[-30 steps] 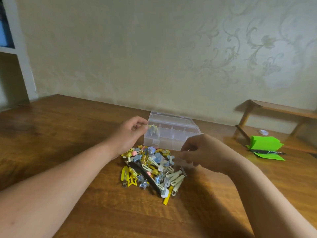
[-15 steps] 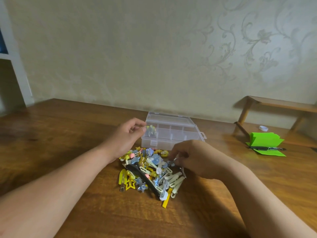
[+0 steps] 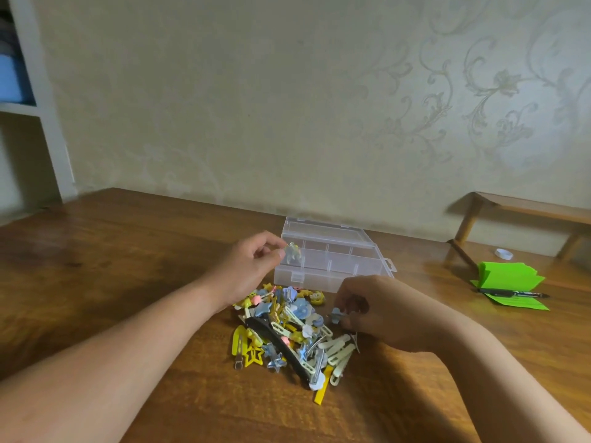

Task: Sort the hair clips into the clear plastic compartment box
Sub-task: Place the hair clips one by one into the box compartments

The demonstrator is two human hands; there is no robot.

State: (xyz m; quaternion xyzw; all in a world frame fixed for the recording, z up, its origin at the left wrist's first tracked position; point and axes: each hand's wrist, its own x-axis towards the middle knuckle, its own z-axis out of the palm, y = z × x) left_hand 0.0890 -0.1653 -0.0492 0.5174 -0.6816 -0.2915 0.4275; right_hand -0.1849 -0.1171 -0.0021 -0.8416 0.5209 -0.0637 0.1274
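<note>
My left hand (image 3: pixel 248 266) pinches a pale blue hair clip (image 3: pixel 292 252) right at the clear compartment box's (image 3: pixel 332 260) near-left corner, the cell just beyond. My right hand (image 3: pixel 380 311) seems closed on a small blue clip (image 3: pixel 336 314) beside the pile (image 3: pixel 287 330).

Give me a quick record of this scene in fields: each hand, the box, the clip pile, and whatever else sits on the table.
left hand: pinching a small pale clip at the box's near left corner
right hand: grip closed on a blue clip at the pile's right edge
clear box: lid open, compartments look mostly empty
clip pile: unsorted, in front of the box
table: wooden
right side: green paper, pen
</note>
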